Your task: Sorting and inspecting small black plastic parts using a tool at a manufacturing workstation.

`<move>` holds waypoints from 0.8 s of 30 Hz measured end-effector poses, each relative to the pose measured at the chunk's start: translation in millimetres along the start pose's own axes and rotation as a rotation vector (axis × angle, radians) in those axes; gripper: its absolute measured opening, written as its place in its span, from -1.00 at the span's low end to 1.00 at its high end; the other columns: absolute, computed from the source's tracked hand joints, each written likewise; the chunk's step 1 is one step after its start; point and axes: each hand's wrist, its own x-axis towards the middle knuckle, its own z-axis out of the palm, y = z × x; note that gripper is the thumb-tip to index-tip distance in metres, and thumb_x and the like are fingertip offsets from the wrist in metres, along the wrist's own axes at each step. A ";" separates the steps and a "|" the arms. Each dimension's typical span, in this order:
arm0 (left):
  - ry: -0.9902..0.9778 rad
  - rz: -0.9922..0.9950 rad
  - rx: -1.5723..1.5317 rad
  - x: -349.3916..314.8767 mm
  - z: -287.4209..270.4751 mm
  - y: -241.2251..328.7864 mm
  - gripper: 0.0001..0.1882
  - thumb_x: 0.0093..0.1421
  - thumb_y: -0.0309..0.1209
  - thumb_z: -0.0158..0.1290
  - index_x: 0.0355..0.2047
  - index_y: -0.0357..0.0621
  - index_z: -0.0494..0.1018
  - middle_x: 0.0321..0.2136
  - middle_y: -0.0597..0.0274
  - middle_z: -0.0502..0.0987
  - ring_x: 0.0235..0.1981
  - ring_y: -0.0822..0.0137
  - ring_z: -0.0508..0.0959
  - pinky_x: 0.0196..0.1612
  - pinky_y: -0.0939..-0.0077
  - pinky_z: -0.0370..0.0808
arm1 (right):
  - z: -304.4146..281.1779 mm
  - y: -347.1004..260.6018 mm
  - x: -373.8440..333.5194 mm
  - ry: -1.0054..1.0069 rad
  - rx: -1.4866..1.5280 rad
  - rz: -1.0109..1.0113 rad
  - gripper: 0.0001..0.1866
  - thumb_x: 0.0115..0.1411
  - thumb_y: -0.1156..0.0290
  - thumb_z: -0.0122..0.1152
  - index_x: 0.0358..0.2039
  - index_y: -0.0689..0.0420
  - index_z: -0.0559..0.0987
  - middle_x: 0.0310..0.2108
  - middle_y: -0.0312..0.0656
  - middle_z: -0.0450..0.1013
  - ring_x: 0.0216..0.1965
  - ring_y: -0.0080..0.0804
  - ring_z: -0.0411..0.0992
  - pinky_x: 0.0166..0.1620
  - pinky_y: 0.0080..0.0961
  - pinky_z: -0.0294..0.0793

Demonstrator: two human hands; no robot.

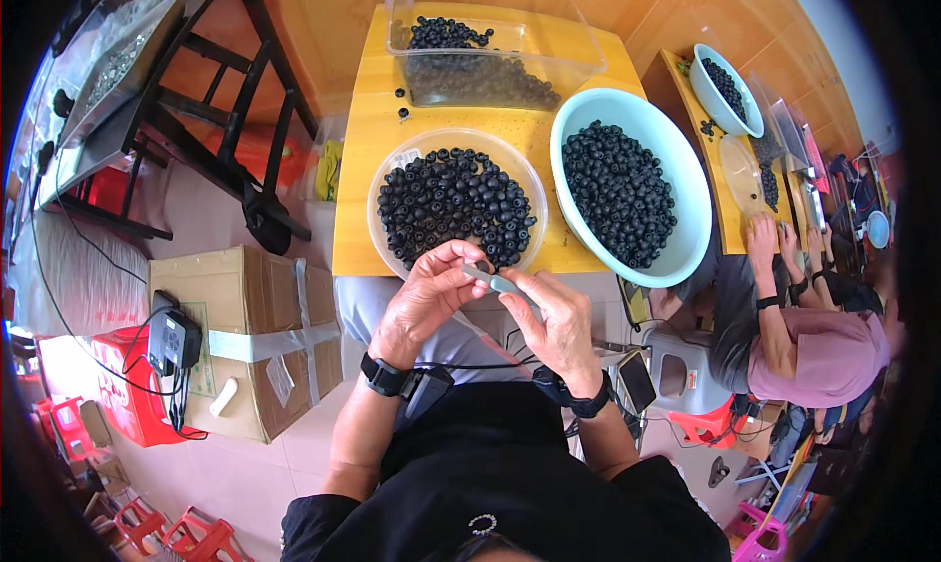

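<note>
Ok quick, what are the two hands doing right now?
Left hand: fingers closed, pinching one end of a small grey strip.
Right hand: fingers closed on the other end of the same strip.

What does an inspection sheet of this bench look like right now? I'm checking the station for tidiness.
Surface: yellow table, a few loose black rings near its far left.
Job's things: small grey strip held between both hands; clear bowl, teal basin and clear bin, all holding black rings.
Clutter: taped cardboard box with a black adapter.
Grips: left hand and right hand pinch the strip.
Cables: black lead across the floor.
Surroundings: co-worker at the next table.
</note>
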 end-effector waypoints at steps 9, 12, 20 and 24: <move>0.021 0.001 -0.032 -0.8 2.4 -2.7 -0.83 0.18 -0.53 0.08 -0.21 -0.26 0.43 -0.30 0.15 0.55 -0.32 0.38 0.59 -0.20 0.56 0.58 | -0.3 -1.0 -0.4 0.007 -0.039 0.000 -0.78 0.09 0.34 0.29 -0.24 0.11 0.59 -0.48 -0.20 0.49 -0.54 -0.33 0.52 -0.51 -0.44 0.45; 0.031 -0.001 -0.045 -1.9 4.2 -2.5 -0.83 0.18 -0.54 0.08 -0.21 -0.26 0.43 -0.31 0.15 0.55 -0.32 0.38 0.59 -0.20 0.56 0.59 | 0.8 0.3 -0.9 0.020 -0.040 -0.005 -0.78 0.10 0.34 0.29 -0.25 0.11 0.59 -0.50 -0.21 0.48 -0.55 -0.33 0.51 -0.52 -0.44 0.44; 0.010 -0.023 -0.070 -2.6 2.6 -3.8 -0.83 0.17 -0.55 0.09 -0.21 -0.26 0.44 -0.32 0.15 0.56 -0.32 0.39 0.59 -0.22 0.57 0.59 | 1.3 2.0 -2.3 0.052 -0.074 -0.053 -0.77 0.09 0.34 0.29 -0.23 0.09 0.58 -0.55 -0.23 0.44 -0.60 -0.34 0.47 -0.54 -0.43 0.40; 0.003 -0.035 -0.089 -3.3 5.6 -3.5 -0.83 0.17 -0.55 0.10 -0.21 -0.25 0.45 -0.33 0.16 0.56 -0.33 0.39 0.59 -0.22 0.57 0.58 | 3.3 8.4 -4.5 0.078 -0.067 -0.079 -0.76 0.08 0.34 0.29 -0.21 0.09 0.58 -0.57 -0.24 0.42 -0.61 -0.35 0.46 -0.55 -0.43 0.40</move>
